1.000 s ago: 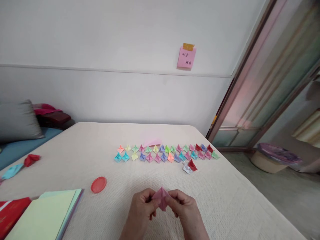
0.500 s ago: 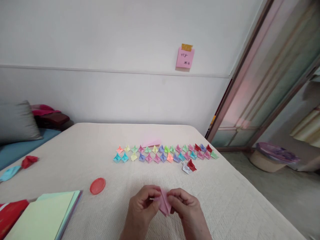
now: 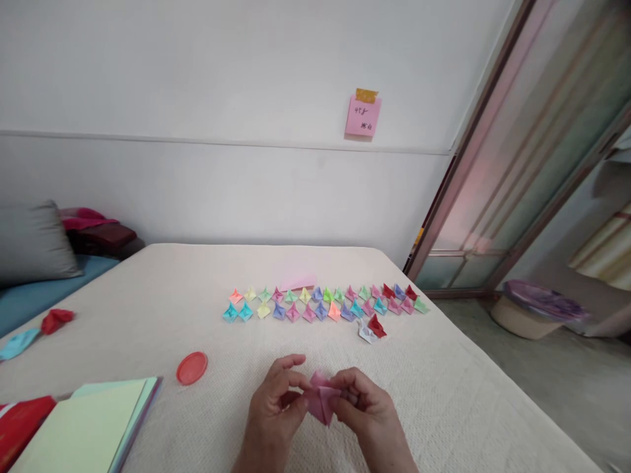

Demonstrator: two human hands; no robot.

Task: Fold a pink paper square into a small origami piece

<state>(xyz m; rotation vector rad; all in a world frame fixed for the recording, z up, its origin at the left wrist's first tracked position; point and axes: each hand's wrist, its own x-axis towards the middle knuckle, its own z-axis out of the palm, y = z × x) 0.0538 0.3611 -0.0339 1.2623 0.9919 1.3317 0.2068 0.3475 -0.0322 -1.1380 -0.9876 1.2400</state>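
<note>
A small piece of folded pink paper (image 3: 321,402) is held up between both hands near the front of the cloth-covered table. My left hand (image 3: 277,402) pinches its left edge between thumb and fingers, with one finger raised above. On the opposite edge, my right hand (image 3: 367,410) grips the paper between thumb and index finger. The paper has a pointed lower tip and a flap standing at its top. Beyond the hands, several folded paper boats (image 3: 321,310) in many colours stand in two rows. A white boat (image 3: 366,331) and a dark red boat (image 3: 377,325) sit just in front of them.
Left of my hands lies a red round lid (image 3: 192,368). A stack of coloured paper (image 3: 81,427) is at the front left, beside a red packet (image 3: 22,430). Red and blue pieces (image 3: 57,320) lie at the far left. A pink sheet (image 3: 299,279) lies behind the rows.
The pink paper has opened out from a narrow folded shape into a wider one with a top flap. My left index finger has lifted, and the fingers have shifted along the edges.
</note>
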